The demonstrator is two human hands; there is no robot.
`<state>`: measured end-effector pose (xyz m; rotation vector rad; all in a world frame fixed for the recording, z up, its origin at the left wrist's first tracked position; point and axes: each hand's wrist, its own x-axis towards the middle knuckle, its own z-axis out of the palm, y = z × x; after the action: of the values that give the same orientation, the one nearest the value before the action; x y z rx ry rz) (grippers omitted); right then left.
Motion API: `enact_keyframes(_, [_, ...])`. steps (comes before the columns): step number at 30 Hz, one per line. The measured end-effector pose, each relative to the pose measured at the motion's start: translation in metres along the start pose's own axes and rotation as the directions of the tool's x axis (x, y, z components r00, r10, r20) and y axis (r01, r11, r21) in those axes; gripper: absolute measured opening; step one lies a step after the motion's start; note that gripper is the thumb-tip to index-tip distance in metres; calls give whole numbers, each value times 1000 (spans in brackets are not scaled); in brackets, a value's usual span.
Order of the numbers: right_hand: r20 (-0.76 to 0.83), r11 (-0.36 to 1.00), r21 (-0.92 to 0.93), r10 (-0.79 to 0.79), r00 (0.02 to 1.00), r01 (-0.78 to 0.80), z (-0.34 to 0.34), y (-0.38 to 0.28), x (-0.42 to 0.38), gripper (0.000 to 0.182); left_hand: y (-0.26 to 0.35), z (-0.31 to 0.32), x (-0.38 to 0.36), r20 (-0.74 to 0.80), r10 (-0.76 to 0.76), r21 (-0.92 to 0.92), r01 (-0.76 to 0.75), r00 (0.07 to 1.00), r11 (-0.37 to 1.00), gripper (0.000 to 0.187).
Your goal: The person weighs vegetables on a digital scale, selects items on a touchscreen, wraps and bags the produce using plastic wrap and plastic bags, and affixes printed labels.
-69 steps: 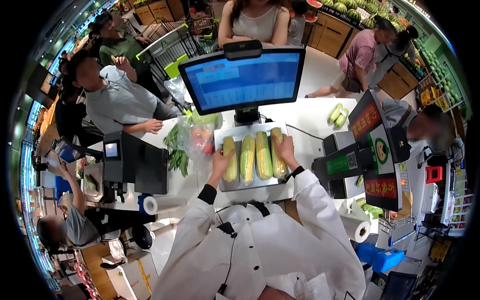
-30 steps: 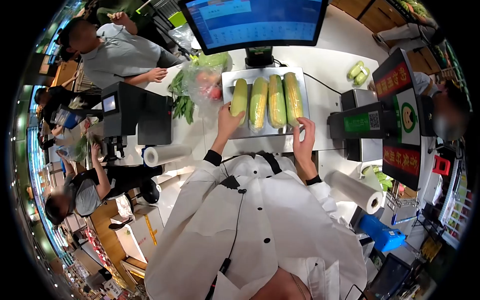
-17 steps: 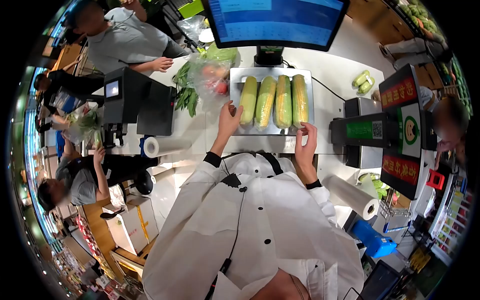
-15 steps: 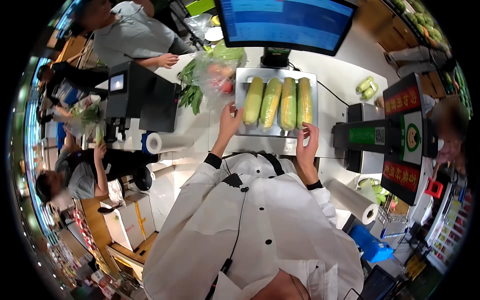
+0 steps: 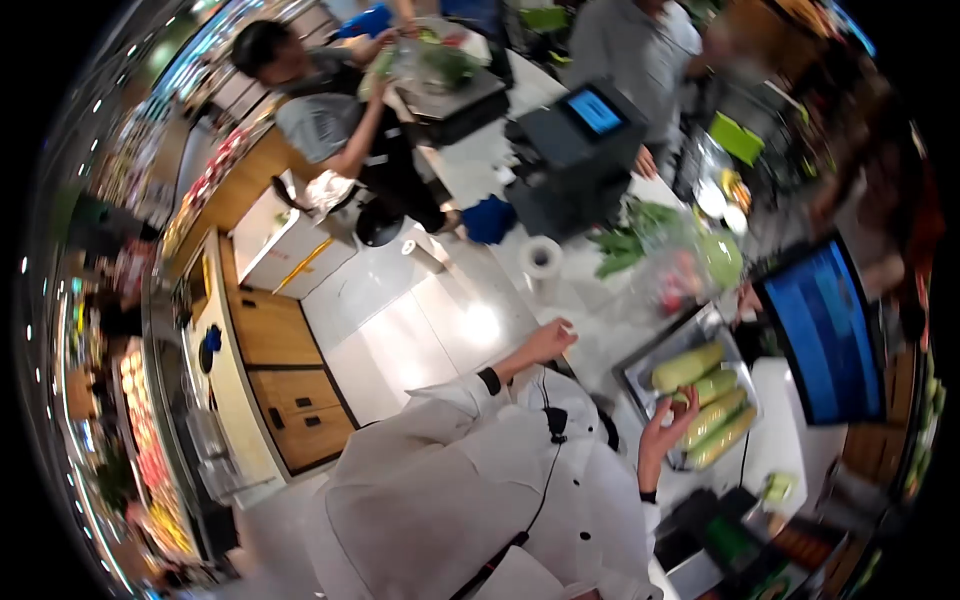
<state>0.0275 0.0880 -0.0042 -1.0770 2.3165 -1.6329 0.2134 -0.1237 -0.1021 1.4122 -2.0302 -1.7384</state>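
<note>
Several pale-green corn cobs (image 5: 686,368) in clear wrap lie side by side on a metal weighing tray (image 5: 703,325) at the right of the head view. My right hand (image 5: 668,428) is over the tray's near side, beside the cobs. Its fingers are bent and apart, with nothing visible in them. My left hand (image 5: 545,342) reaches out near the counter's edge, left of the tray. Its fingers are loosely curved and apart, and I see nothing in it. A clear bag with red produce (image 5: 672,285) rests beyond the tray, next to leafy greens (image 5: 622,243).
A blue-lit monitor (image 5: 822,335) stands right of the tray. A white roll (image 5: 541,260) and a black machine with a small screen (image 5: 575,150) are on the counter. Another person (image 5: 330,125) handles bagged vegetables at the upper left. A small green pack (image 5: 778,487) lies at lower right.
The camera view has turned left, so the tray and corn appear further right. My left hand has moved away from the tray's side; my right hand is still beside the corn.
</note>
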Motion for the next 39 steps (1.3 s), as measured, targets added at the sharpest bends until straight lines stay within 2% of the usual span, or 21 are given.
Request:
enact_keyframes(2, [77, 1000, -19, 1, 997, 1, 12, -5, 11, 49, -18, -1, 5, -36, 51, -21, -51, 998, 998, 49])
enact_keyframes(4, [180, 999, -16, 53, 982, -51, 24, -10, 21, 49, -13, -10, -3, -55, 24, -35, -26, 998, 999, 48])
enact_keyframes(5, [253, 935, 162, 271, 929, -317, 26, -8, 26, 47, -11, -13, -4, -36, 2, -44, -4, 999, 999, 47])
enact_keyframes(6, [367, 771, 293, 456, 811, -566, 26, -9, 30, 45, -14, -16, -4, -66, -1, -58, -3, 998, 998, 47])
enact_keyframes(8, [438, 426, 464, 652, 619, -777, 14, -15, 41, 39, -22, -33, -3, -24, 5, -63, -7, 1000, 998, 46])
enact_keyframes(10, [369, 525, 389, 664, 650, -757, 1, -3, 52, 39, -37, -44, -1, -58, -5, -99, -1, 998, 995, 46])
enact_keyframes(13, [304, 486, 467, 696, 650, -739, -13, -1, 66, 21, -59, -57, 1, -109, -15, -170, -3, 994, 985, 45])
enact_keyframes(16, [237, 496, 450, 735, 635, -742, -13, -6, 75, 20, -69, -67, 4, -171, -45, -220, 7, 984, 976, 43])
enact_keyframes(20, [314, 428, 493, 724, 614, -758, -9, 9, 79, 19, -72, -78, 4, -229, -5, -233, -50, 973, 971, 42])
enact_keyframes(25, [301, 428, 479, 740, 601, -767, 13, -8, 79, 20, -79, -83, 17, -211, -8, -230, -42, 977, 972, 40])
enact_keyframes(27, [288, 422, 488, 748, 598, -764, 24, -19, 79, 23, -81, -84, 19, -249, 49, -223, -106, 967, 969, 39])
enact_keyframes(31, [306, 442, 466, 732, 608, -766, 28, -25, 75, 23, -68, -90, 15, -177, -3, -212, -35, 984, 977, 39])
enact_keyframes(39, [309, 455, 459, 723, 617, -763, 28, -19, 68, 22, -77, -81, 25, -170, 30, -198, -64, 985, 978, 41])
